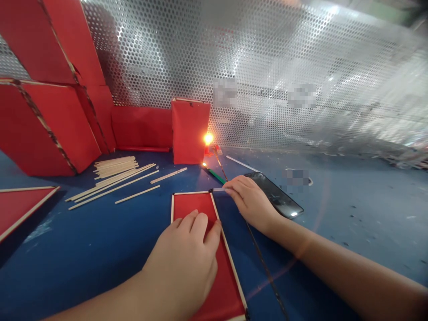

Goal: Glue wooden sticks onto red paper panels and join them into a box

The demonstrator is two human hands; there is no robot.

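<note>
A red paper panel (192, 204) framed by thin wooden sticks lies flat on the blue table (100, 249) in front of me. My left hand (187, 263) lies flat on its middle, fingers stretched out and pressing it down. My right hand (249, 198) rests at the panel's far right corner, its fingers pinched on a small pale strip (219, 189) at that corner. A thin dark cord (264, 267) runs from that corner toward me along the table.
Loose wooden sticks (113, 178) lie at the left rear. Stacked red panels (50, 111) lean at the left, a red box (190, 131) stands behind, beside a glowing lamp (208, 139). A phone (277, 196) lies right of my right hand. Perforated metal wall (267, 67) behind.
</note>
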